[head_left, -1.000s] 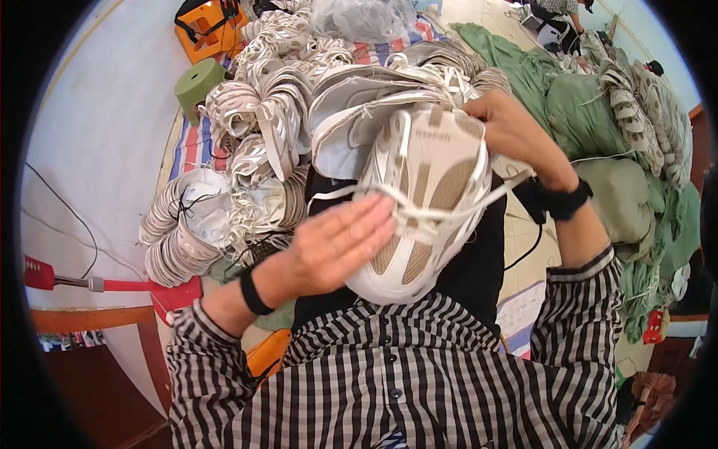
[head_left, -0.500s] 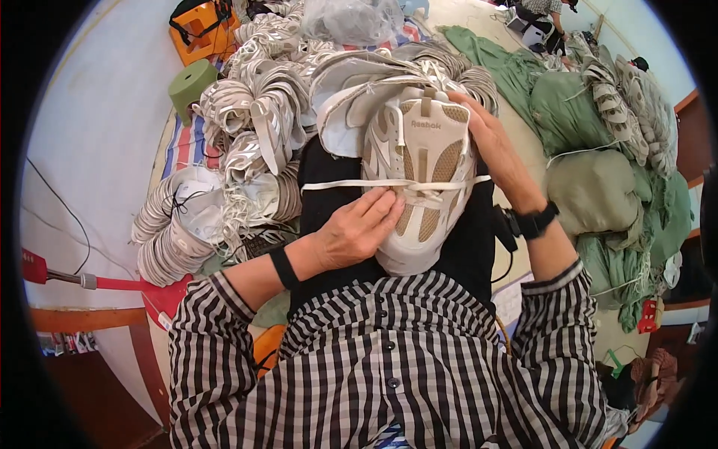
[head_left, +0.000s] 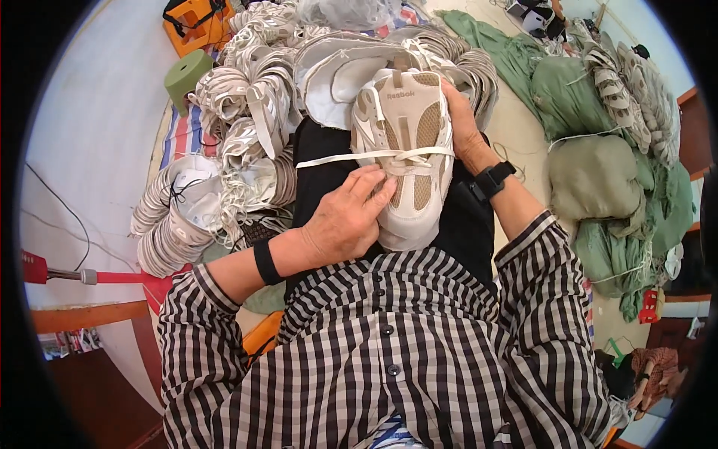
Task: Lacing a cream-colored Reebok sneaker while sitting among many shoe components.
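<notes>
A beige and white sneaker upper rests over my lap, its toe toward me. Its tongue and tan mesh panels face up. My right hand grips the upper along its right side, with some fingers hidden behind it. On the left front, near the toe, my left hand has its fingers bent and closed on the upper, just below the lace. A flat white shoelace crosses the upper, one end sticking out to the left over my black trousers. Whether the left fingertips also pinch lace is too small to tell.
Bundles of similar uppers lie ahead and to the left, with more stacked uppers nearer. A green stool and orange crate stand beyond. Green sacks fill the right side. Part of another person shows at the far right.
The upper has shifted slightly left and away from me with both hands. My left fingers now sit lower relative to the lace crossing. The lace's right end looks shorter.
</notes>
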Tool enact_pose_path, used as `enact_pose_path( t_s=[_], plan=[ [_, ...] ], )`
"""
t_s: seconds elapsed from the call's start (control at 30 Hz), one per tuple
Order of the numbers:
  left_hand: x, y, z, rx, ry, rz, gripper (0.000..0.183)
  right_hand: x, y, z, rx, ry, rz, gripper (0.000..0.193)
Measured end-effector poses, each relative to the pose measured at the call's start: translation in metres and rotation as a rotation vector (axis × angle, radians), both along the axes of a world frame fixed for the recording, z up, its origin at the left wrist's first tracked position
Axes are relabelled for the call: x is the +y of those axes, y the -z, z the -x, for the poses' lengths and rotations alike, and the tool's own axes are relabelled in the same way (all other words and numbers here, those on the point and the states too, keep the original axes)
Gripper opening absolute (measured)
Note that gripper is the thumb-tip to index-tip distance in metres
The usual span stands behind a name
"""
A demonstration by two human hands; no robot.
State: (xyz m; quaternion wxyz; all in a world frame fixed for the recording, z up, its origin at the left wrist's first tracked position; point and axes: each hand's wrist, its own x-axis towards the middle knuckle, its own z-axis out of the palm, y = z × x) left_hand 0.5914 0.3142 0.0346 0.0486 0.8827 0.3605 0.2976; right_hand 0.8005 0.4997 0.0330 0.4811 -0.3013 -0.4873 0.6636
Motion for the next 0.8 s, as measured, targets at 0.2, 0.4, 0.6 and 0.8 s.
enact_pose_path(
  t_s=[0.2,0.4,0.6,0.8],
  plan=[
    [0.005,-0.013,0.0,-0.046,0.015,0.087,0.065,0.01,0.011,-0.014,-0.106,-0.108,0.009,0.043],
    [0.015,-0.007,-0.031,0.112,0.034,-0.028,0.062,0.015,-0.004,-0.04,-0.451,-0.169,-0.185,0.046],
    [0.012,-0.009,-0.031,0.21,0.021,-0.004,0.065,0.04,-0.016,-0.035,-0.728,-0.337,-0.704,0.034],
    [0.012,-0.009,-0.032,0.223,0.024,0.034,0.068,0.036,-0.011,-0.037,-0.755,-0.343,-0.537,0.042]
  ],
)
